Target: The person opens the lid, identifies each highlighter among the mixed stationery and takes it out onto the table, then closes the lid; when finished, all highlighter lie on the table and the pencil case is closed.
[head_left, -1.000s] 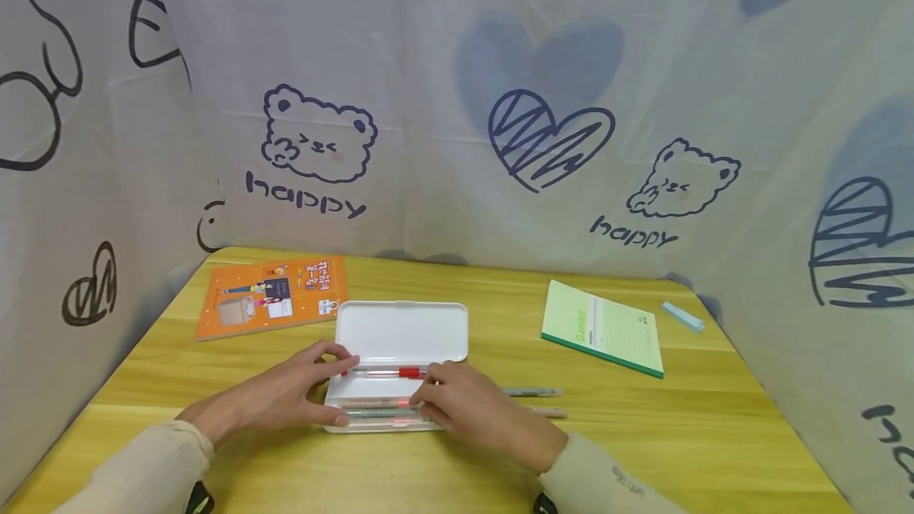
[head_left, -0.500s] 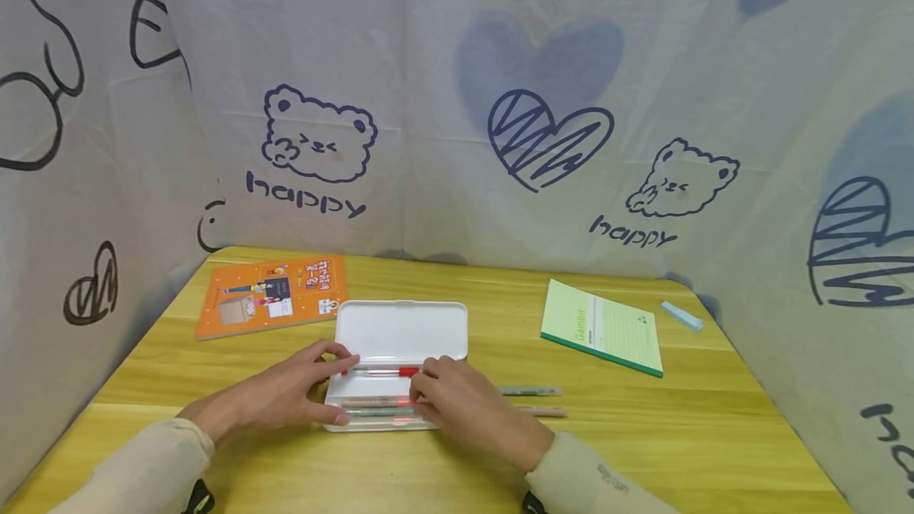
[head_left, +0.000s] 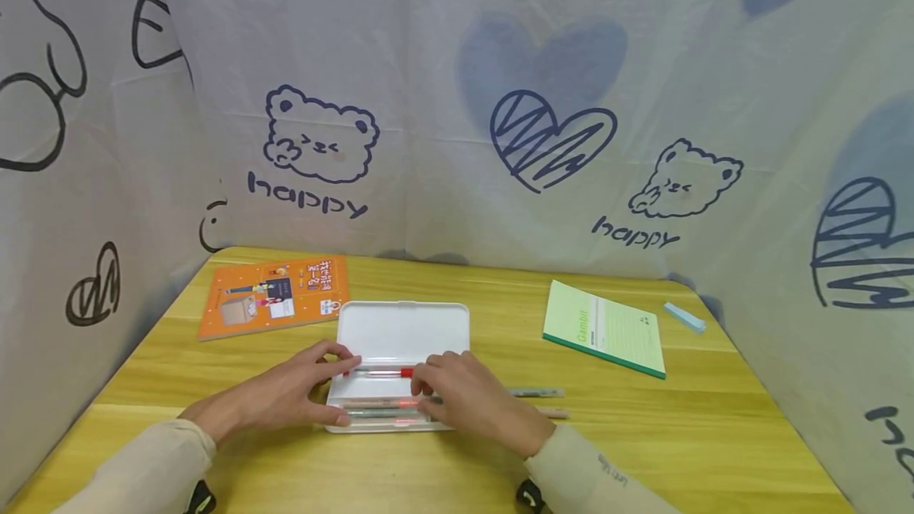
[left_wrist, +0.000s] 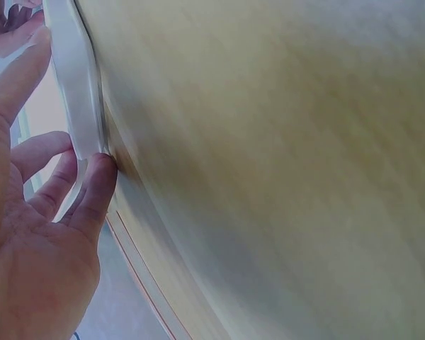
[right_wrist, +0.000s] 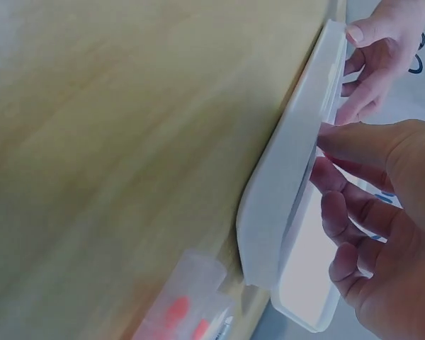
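A white pencil case [head_left: 403,331] lies with its lid raised on the wooden table. Inside, a red-capped pen [head_left: 385,373] sits along the back, and several pens [head_left: 378,412] lie side by side along the front. My left hand [head_left: 286,391] grips the left end of the case, thumb at the front corner and fingers behind. Over the right part is my right hand [head_left: 471,403], its fingers bent down into the case. In the right wrist view the thumb meets the case's front edge; whether the fingertips pinch a pen is hidden.
Right of the case lie a grey pen [head_left: 537,393] and a beige pen [head_left: 555,413]. An orange booklet [head_left: 274,296] is at the back left, a green notebook [head_left: 603,327] at the right, with a light-blue stick-shaped item [head_left: 684,316] beyond. Patterned cloth [head_left: 428,141] surrounds the table.
My right hand's fingers have shifted slightly back over the case, covering a little more of the red-capped pen. The left hand and the case stay in place.
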Available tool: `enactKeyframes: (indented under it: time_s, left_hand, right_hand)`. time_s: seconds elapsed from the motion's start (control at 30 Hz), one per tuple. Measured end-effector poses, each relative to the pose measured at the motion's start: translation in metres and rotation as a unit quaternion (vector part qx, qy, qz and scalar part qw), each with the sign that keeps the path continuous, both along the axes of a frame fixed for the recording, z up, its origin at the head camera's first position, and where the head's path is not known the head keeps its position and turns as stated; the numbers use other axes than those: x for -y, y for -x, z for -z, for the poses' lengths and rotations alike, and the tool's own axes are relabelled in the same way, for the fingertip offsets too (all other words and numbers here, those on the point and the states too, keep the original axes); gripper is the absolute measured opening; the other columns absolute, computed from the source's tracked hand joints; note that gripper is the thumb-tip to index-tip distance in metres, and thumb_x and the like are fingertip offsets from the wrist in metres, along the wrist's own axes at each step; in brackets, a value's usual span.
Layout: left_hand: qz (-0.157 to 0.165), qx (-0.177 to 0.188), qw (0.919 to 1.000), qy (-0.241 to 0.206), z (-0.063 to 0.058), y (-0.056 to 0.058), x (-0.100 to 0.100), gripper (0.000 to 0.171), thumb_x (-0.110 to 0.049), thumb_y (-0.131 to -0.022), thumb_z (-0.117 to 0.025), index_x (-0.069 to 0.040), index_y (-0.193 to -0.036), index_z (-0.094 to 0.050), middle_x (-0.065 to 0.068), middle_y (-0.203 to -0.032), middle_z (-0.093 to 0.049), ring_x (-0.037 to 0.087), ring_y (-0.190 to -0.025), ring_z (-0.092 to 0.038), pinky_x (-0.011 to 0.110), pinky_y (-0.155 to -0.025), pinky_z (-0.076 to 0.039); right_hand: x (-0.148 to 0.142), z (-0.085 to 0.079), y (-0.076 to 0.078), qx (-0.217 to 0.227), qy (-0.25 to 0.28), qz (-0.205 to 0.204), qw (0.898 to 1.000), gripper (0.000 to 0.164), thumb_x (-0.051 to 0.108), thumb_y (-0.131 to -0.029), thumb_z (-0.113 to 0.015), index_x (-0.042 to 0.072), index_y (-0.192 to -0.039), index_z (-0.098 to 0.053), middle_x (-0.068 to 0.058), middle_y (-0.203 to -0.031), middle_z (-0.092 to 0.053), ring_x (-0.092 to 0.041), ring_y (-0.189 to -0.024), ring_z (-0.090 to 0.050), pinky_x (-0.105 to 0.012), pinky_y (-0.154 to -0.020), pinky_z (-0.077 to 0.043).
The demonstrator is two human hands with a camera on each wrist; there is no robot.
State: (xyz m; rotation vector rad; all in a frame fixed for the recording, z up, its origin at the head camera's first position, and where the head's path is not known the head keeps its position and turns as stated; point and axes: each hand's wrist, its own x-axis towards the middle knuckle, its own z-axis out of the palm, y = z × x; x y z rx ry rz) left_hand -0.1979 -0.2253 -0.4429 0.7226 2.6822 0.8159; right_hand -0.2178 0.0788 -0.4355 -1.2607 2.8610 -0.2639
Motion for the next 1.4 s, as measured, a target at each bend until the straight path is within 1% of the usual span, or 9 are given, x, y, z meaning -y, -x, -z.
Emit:
enactKeyframes:
  time_s: [0.17, 0.27, 0.37, 0.47, 0.67, 0.87, 1.07, 1.27, 1.4]
  left_hand:
    - [-0.001, 0.001, 1.0000, 0.002, 0.000, 0.000, -0.001, 0.084, -0.052, -0.093, -0.084, -0.011, -0.160, -0.056, 0.010, -0.159, -0.047, 0.031, -0.137, -0.050, 0.063, -0.117, -0.046]
    - [-0.001, 0.002, 1.0000, 0.004, 0.000, 0.001, 0.000, 0.084, -0.051, -0.093, -0.085, -0.012, -0.161, -0.055, 0.011, -0.160, -0.047, 0.033, -0.137, -0.050, 0.064, -0.116, -0.046]
    - [-0.002, 0.008, 1.0000, 0.005, 0.000, 0.001, 0.001, 0.083, -0.050, -0.093, -0.085, -0.012, -0.161, -0.055, 0.012, -0.160, -0.046, 0.034, -0.137, -0.050, 0.066, -0.117, -0.045]
    - [-0.003, 0.009, 0.9999, 0.004, 0.001, 0.001, 0.001, 0.084, -0.051, -0.094, -0.085, -0.011, -0.161, -0.055, 0.012, -0.160, -0.046, 0.034, -0.137, -0.050, 0.066, -0.117, -0.045]
    - [-0.004, 0.000, 1.0000, 0.007, 0.002, 0.000, 0.001, 0.085, -0.054, -0.094, -0.083, -0.012, -0.161, -0.055, 0.011, -0.161, -0.047, 0.033, -0.138, -0.051, 0.064, -0.117, -0.046]
    - [-0.001, 0.000, 1.0000, 0.002, 0.002, 0.000, 0.001, 0.083, -0.052, -0.094, -0.084, -0.012, -0.161, -0.055, 0.011, -0.160, -0.046, 0.033, -0.136, -0.051, 0.064, -0.116, -0.047]
    - [0.000, -0.001, 1.0000, 0.002, 0.000, 0.000, 0.000, 0.083, -0.051, -0.094, -0.084, -0.011, -0.160, -0.056, 0.011, -0.160, -0.047, 0.033, -0.136, -0.051, 0.064, -0.116, -0.047]
    - [0.005, -0.010, 0.9999, 0.002, 0.001, 0.000, 0.000, 0.084, -0.053, -0.094, -0.083, -0.010, -0.160, -0.055, 0.012, -0.159, -0.048, 0.032, -0.135, -0.052, 0.064, -0.115, -0.047]
    - [0.002, -0.007, 1.0000, 0.004, 0.002, 0.001, 0.001, 0.083, -0.054, -0.094, -0.083, -0.011, -0.160, -0.055, 0.011, -0.159, -0.048, 0.032, -0.136, -0.051, 0.064, -0.116, -0.046]
  right_hand:
    - [0.003, -0.004, 0.002, -0.021, -0.034, 0.001, 0.999, 0.007, 0.025, -0.099, -0.083, 0.021, -0.105, -0.081, 0.010, -0.092, -0.072, -0.007, -0.085, -0.055, -0.022, -0.076, -0.037]
    - [0.005, -0.006, 0.001, -0.082, -0.081, -0.021, 0.993, 0.005, 0.028, -0.100, -0.080, 0.022, -0.099, -0.079, 0.011, -0.090, -0.073, -0.008, -0.083, -0.055, -0.022, -0.074, -0.034]
    - [0.004, -0.004, 0.001, -0.158, -0.120, -0.054, 0.979, 0.011, 0.032, -0.103, -0.076, 0.024, -0.095, -0.076, 0.011, -0.089, -0.074, -0.010, -0.080, -0.056, -0.024, -0.073, -0.033]
    - [0.002, 0.000, 0.001, -0.184, -0.124, -0.070, 0.973, 0.014, 0.035, -0.105, -0.073, 0.024, -0.096, -0.074, 0.011, -0.092, -0.074, -0.011, -0.081, -0.057, -0.024, -0.073, -0.034]
    - [-0.001, 0.003, 0.000, -0.119, -0.055, -0.055, 0.990, 0.009, 0.032, -0.104, -0.078, 0.024, -0.104, -0.079, 0.009, -0.100, -0.074, -0.010, -0.088, -0.063, -0.020, -0.074, -0.037]
    - [0.001, 0.000, -0.008, -0.089, -0.007, -0.070, 0.994, 0.005, 0.022, -0.100, -0.082, 0.023, -0.096, -0.082, 0.010, -0.092, -0.075, -0.007, -0.081, -0.064, -0.019, -0.069, -0.036]
    - [0.006, -0.013, -0.017, -0.007, -0.008, -0.012, 1.000, 0.009, 0.022, -0.102, -0.079, 0.018, -0.099, -0.086, 0.011, -0.085, -0.078, -0.002, -0.066, -0.054, -0.017, -0.064, -0.039]
    - [0.011, -0.028, -0.027, 0.137, 0.036, 0.063, 0.988, 0.021, 0.030, -0.101, -0.080, 0.013, -0.112, -0.086, 0.007, -0.100, -0.084, -0.001, -0.086, -0.072, -0.019, -0.074, -0.054]
    - [0.011, -0.028, -0.028, 0.170, 0.060, 0.089, 0.980, 0.019, 0.029, -0.102, -0.080, 0.014, -0.112, -0.085, 0.007, -0.102, -0.083, -0.002, -0.093, -0.071, -0.023, -0.080, -0.056]
